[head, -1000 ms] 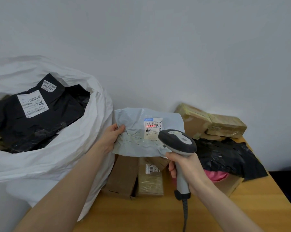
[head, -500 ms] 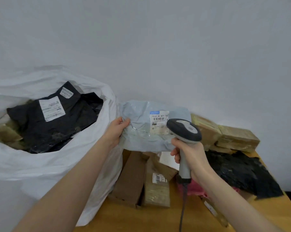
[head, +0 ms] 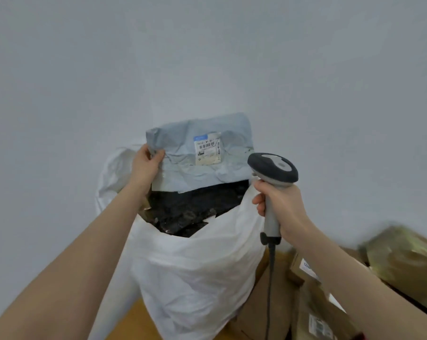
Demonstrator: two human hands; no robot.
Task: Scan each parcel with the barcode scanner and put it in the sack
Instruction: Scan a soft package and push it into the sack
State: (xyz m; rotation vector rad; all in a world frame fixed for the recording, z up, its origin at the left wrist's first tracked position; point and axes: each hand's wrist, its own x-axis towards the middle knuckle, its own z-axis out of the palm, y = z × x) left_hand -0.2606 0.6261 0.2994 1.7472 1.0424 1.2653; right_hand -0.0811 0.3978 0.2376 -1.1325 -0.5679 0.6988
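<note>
A light blue-grey mailer parcel point(head: 202, 155) with a white barcode label hangs over the open mouth of the white sack point(head: 195, 273). My left hand point(head: 146, 165) pinches the parcel's left edge, thumb on the front. Black parcels point(head: 190, 209) fill the sack below it. My right hand point(head: 278, 204) grips the handle of the grey barcode scanner point(head: 272, 173), held upright just right of the parcel, beside the sack's right rim. The scanner's cable runs down in front of the sack.
Brown cardboard boxes point(head: 269, 303) and taped parcels point(head: 404, 261) lie on the wooden table point(head: 139, 320) at the lower right, beside the sack. A plain white wall stands behind everything.
My left hand has carried the blue-grey parcel up and left, from above the table's boxes to over the sack's mouth. The scanner followed alongside. The red scan line on the label is gone.
</note>
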